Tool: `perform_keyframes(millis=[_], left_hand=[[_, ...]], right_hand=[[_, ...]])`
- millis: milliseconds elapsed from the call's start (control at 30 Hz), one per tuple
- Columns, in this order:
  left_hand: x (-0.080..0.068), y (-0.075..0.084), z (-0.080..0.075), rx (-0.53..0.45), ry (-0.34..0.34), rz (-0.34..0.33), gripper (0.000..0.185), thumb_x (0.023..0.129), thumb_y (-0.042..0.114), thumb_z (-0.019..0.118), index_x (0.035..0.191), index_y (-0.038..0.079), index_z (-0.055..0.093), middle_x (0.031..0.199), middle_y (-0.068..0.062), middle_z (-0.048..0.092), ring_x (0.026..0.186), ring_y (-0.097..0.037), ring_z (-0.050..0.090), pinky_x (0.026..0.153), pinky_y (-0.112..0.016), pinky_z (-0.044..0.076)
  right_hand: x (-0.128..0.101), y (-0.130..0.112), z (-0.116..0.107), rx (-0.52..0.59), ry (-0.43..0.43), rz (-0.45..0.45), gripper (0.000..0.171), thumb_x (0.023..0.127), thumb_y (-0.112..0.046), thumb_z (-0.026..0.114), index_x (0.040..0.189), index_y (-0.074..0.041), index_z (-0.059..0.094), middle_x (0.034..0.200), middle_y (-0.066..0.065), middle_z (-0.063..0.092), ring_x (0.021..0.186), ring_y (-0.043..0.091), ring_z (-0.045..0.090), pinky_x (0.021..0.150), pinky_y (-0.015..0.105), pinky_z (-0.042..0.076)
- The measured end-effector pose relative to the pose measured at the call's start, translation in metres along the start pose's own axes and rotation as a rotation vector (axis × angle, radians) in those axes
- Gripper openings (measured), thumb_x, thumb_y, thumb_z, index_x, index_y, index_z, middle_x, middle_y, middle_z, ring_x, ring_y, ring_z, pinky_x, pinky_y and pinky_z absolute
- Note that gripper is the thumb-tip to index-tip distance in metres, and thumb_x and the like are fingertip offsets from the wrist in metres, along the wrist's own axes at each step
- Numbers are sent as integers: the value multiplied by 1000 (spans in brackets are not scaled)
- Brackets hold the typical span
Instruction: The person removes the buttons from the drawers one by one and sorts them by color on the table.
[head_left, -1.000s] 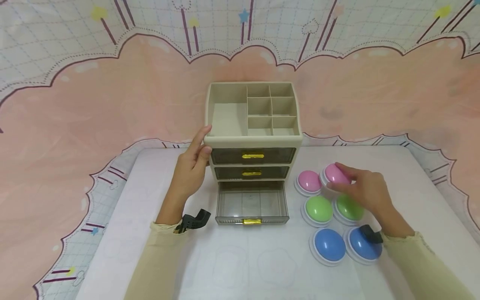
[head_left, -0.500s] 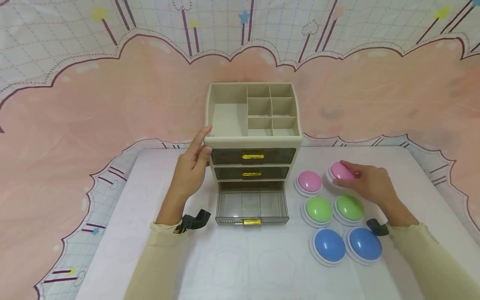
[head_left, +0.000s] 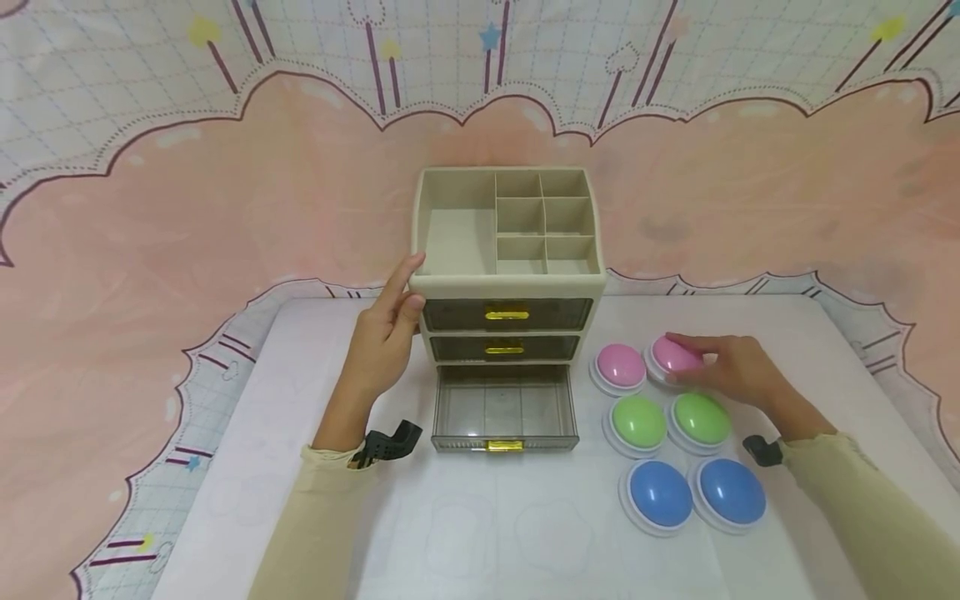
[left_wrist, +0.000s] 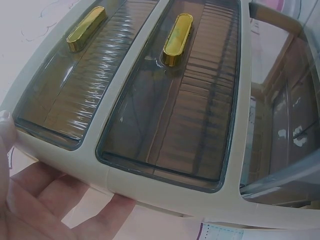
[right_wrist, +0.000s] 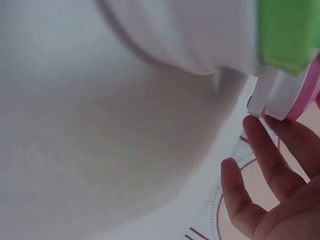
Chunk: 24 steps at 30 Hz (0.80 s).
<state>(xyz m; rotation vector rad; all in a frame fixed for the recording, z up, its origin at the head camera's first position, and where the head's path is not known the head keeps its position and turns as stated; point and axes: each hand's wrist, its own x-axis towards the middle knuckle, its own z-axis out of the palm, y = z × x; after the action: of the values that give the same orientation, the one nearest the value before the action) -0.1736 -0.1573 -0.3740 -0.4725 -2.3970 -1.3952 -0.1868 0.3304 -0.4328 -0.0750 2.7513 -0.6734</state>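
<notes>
My left hand (head_left: 381,337) holds the left side of a cream drawer organizer (head_left: 506,285), its thumb at the front edge and index finger on the top rim. In the left wrist view, more fingers (left_wrist: 112,215) lie along the side wall. The bottom drawer (head_left: 504,404), smoky and see-through, is pulled out and holds nothing. My right hand (head_left: 731,367) holds a pink domed push button (head_left: 675,357) with a white base, thumb on the near side, fingers over the far side. It stands beside another pink push button (head_left: 621,367).
Two green push buttons (head_left: 638,421) and two blue ones (head_left: 660,493) stand in rows nearer the front on the white table (head_left: 480,533). Two more drawers (head_left: 507,315) with gold handles are closed. A patterned cloth (head_left: 225,200) hangs behind.
The right hand has shifted the pink push button slightly right, then back left and nearer, beside the other pink one. The left hand has kept its place on the organizer.
</notes>
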Motion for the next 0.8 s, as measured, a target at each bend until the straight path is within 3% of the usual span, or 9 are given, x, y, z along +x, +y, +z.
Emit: perform_keyframes(millis=[367,567,800], left_hand=[[0,-1,0,2,4,18,48,109,26,49,156,29,42,81,-13,62,69,-23,53,64,-31,43],[0,-1,0,-4,-3,0,48,109,28,48,156,29,42,101,-14,72,78,-23,63,72,-33,50],[0,-1,0,1,-5,0,48,109,28,48,156,30,41,92,-15,68,75,-26,59,69,-34,46]], right_hand=[[4,8,6,10,-40,20,101,75,-79,72,156,-25,44,156,25,42,141,54,36,104,72,37],[6,13,6,24,-47,21,98,77,-77,72,155,-25,45,157,23,42,143,54,34,106,74,35],[4,15,6,29,-39,-7,94,78,-75,73,154,-26,47,156,21,45,143,51,37,105,72,38]])
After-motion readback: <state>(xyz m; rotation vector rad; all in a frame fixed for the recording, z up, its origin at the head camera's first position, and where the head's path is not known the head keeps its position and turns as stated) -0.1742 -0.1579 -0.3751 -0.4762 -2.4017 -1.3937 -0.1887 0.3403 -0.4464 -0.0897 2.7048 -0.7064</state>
